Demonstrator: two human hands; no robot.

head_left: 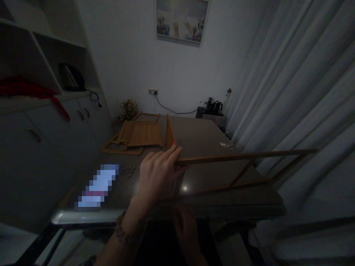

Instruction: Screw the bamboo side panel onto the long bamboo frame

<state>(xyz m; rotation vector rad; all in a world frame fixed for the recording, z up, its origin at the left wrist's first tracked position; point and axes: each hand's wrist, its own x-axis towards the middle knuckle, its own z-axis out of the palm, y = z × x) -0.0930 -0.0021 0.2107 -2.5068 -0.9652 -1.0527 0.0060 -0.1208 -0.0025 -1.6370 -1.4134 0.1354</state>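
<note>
My left hand (159, 170), with a beaded bracelet at its wrist, is closed over the near-left corner of a long wooden frame (222, 159). The frame stands on its edge on the table and stretches to the right, with a crossbar near its far end. An upright wooden panel (169, 135) meets the frame at my left fingertips; my hand hides the joint. Lower down at the table's front edge is my right hand (185, 225), its fingers curled in shadow below the frame's corner. What it holds, if anything, is too dark to make out.
Flat wooden panels (142, 133) lie on the table (194, 131) at the back left. Several small screws (129, 171) rest near a lit phone (98, 188). A small dark stand (210, 114) is behind the table; a curtain (305, 92) hangs at the right.
</note>
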